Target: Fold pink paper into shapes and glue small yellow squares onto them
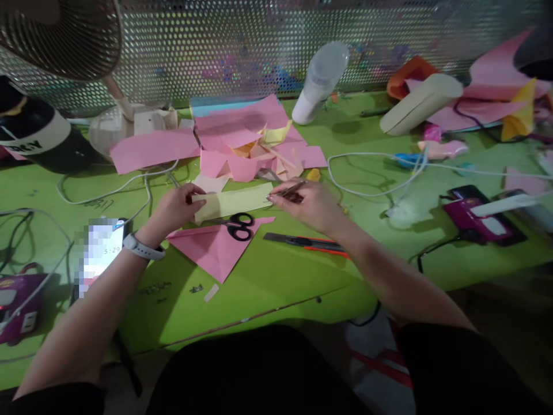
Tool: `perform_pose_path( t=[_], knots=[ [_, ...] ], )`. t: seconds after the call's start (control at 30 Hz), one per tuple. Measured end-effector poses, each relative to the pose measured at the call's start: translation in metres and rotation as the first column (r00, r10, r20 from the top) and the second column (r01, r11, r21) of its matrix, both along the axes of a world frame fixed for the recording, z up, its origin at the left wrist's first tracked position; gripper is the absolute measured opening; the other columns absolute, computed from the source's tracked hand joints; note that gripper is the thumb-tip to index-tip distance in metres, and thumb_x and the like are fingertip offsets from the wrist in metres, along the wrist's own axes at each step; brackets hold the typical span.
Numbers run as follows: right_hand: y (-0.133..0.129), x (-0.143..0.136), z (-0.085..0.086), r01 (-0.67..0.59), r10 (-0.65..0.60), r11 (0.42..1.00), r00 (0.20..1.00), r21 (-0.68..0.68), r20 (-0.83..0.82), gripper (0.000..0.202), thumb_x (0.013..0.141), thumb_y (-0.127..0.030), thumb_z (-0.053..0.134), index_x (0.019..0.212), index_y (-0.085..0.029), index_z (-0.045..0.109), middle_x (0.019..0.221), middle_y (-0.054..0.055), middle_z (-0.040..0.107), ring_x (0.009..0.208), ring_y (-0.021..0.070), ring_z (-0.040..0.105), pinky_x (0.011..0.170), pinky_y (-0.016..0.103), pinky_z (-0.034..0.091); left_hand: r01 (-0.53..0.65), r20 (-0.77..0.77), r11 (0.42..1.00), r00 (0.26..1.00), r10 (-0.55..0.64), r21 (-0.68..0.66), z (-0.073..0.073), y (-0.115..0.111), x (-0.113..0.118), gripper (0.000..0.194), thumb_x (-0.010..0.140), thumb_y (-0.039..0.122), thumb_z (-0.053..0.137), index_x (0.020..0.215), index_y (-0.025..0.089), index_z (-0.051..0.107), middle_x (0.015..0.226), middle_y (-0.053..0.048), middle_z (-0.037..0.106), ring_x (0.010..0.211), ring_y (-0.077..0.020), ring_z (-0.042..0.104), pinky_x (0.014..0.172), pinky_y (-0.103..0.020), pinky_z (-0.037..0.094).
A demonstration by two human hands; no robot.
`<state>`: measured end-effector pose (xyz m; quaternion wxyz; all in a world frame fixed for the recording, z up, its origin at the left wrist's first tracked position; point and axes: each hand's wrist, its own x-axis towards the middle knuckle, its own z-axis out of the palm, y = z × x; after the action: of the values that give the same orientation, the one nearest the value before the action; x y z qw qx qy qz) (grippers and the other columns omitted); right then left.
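Note:
A pale yellow paper strip [235,202] lies across the middle of the green table. My left hand [179,207] is closed on the strip's left end, thumb on top. At its right end, my right hand [305,202] is closed around a slim brown pen-like tool [294,188], its exact kind unclear; the fingertips touch the paper. Just below the strip are black-handled scissors [241,226], their blades partly hidden, resting on a pink paper triangle [211,251]. An orange and black utility knife [302,242] lies beneath my right wrist.
Pink paper pieces [254,127] are heaped behind my hands. A white bottle [319,83], a rolled cream paper [419,104] and a fan [60,34] stand farther back. A phone [101,253] is by my left forearm. White cable [367,154] and purple devices [484,216] lie at the sides.

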<state>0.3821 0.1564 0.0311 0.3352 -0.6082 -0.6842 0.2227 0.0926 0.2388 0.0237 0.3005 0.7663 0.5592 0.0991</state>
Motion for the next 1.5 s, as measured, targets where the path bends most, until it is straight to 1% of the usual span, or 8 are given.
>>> perform_pose_path(
  t=[0.1, 0.2, 0.3, 0.4, 0.57, 0.63, 0.93, 1.5],
  knots=[
    [-0.001, 0.004, -0.001, -0.008, 0.009, 0.998, 1.0, -0.07, 0.012, 0.025, 0.084, -0.043, 0.07, 0.086, -0.019, 0.078, 0.085, 0.007, 0.077, 0.06, 0.0169, 0.068, 0.057, 0.03, 0.052, 0.039, -0.153, 0.975, 0.988, -0.005, 0.218, 0.014, -0.016, 0.003, 0.043, 0.088, 0.031, 0.059, 0.126, 0.011, 0.059, 0.119, -0.016, 0.065, 0.105, -0.03, 0.063, 0.085, -0.042, 0.052],
    [-0.003, 0.009, -0.001, 0.031, -0.06, 0.989, 0.977, -0.143, -0.204, 0.033, 0.082, -0.051, 0.071, 0.094, -0.021, 0.078, 0.076, 0.006, 0.076, 0.056, 0.018, 0.069, 0.051, 0.031, 0.054, 0.133, -0.281, 0.904, 0.96, -0.015, 0.406, 0.02, -0.037, 0.005, 0.053, 0.089, 0.03, 0.061, 0.137, 0.009, 0.05, 0.139, -0.019, 0.055, 0.128, -0.0371, 0.05, 0.104, -0.053, 0.043],
    [-0.005, 0.004, -0.006, 0.081, -0.161, 0.98, 0.863, -0.183, -0.48, 0.039, 0.077, -0.057, 0.074, 0.095, -0.022, 0.077, 0.077, 0.006, 0.076, 0.063, 0.0196, 0.072, 0.053, 0.03, 0.058, 0.259, -0.301, 0.9, 0.941, -0.154, 0.35, 0.012, -0.059, 0.01, 0.056, 0.094, 0.041, 0.058, 0.14, 0.011, 0.049, 0.147, -0.019, 0.05, 0.135, -0.0362, 0.047, 0.109, -0.053, 0.041],
    [-0.008, -0.012, -0.016, 0.091, -0.198, 0.975, 0.777, -0.204, -0.598, 0.042, 0.076, -0.057, 0.076, 0.095, -0.02, 0.076, 0.08, 0.005, 0.077, 0.066, 0.0199, 0.074, 0.054, 0.031, 0.061, 0.36, -0.318, 0.879, 0.912, -0.261, 0.312, -0.006, -0.076, 0.014, 0.07, 0.095, 0.053, 0.051, 0.146, 0.006, 0.042, 0.156, -0.021, 0.039, 0.146, -0.0347, 0.034, 0.118, -0.05, 0.032],
    [-0.012, -0.034, -0.029, 0.105, -0.122, 0.993, 0.869, -0.061, -0.48, 0.034, 0.077, -0.049, 0.077, 0.102, -0.024, 0.076, 0.103, 0.005, 0.077, 0.091, 0.0224, 0.075, 0.083, 0.04, 0.064, 0.455, -0.328, 0.839, 0.874, -0.358, 0.298, -0.031, -0.085, 0.009, 0.084, 0.096, 0.067, 0.031, 0.155, 0.007, 0.028, 0.161, -0.017, 0.029, 0.151, -0.0293, 0.024, 0.124, -0.048, 0.021],
    [-0.011, -0.037, -0.034, 0.12, -0.139, 0.99, 0.866, -0.07, -0.481, 0.031, 0.079, -0.048, 0.076, 0.099, -0.024, 0.075, 0.103, 0.006, 0.077, 0.092, 0.0224, 0.074, 0.086, 0.041, 0.063, 0.466, -0.33, 0.83, 0.87, -0.367, 0.306, -0.035, -0.085, 0.006, 0.087, 0.095, 0.07, 0.029, 0.155, 0.007, 0.028, 0.161, -0.017, 0.029, 0.151, -0.0295, 0.024, 0.124, -0.049, 0.021],
    [0.009, -0.035, -0.053, 0.127, -0.308, 0.946, 0.649, -0.299, -0.696, 0.04, 0.072, -0.053, 0.08, 0.091, -0.018, 0.07, 0.08, 0.004, 0.076, 0.077, 0.0192, 0.076, 0.081, 0.034, 0.064, 0.48, -0.347, 0.821, 0.861, -0.372, 0.308, -0.04, -0.084, 0.003, 0.085, 0.095, 0.067, 0.037, 0.156, 0.01, 0.026, 0.162, -0.015, 0.027, 0.151, -0.0307, 0.023, 0.124, -0.049, 0.021],
    [0.016, -0.037, -0.05, 0.096, -0.321, 0.933, 0.656, -0.346, -0.683, 0.042, 0.068, -0.054, 0.082, 0.085, -0.018, 0.068, 0.077, 0.005, 0.076, 0.075, 0.0212, 0.076, 0.08, 0.035, 0.065, 0.463, -0.314, 0.819, 0.876, -0.365, 0.339, -0.042, -0.084, 0.002, 0.082, 0.096, 0.067, 0.034, 0.158, 0.013, 0.024, 0.161, -0.014, 0.029, 0.15, -0.0304, 0.026, 0.123, -0.05, 0.024]
  ],
)
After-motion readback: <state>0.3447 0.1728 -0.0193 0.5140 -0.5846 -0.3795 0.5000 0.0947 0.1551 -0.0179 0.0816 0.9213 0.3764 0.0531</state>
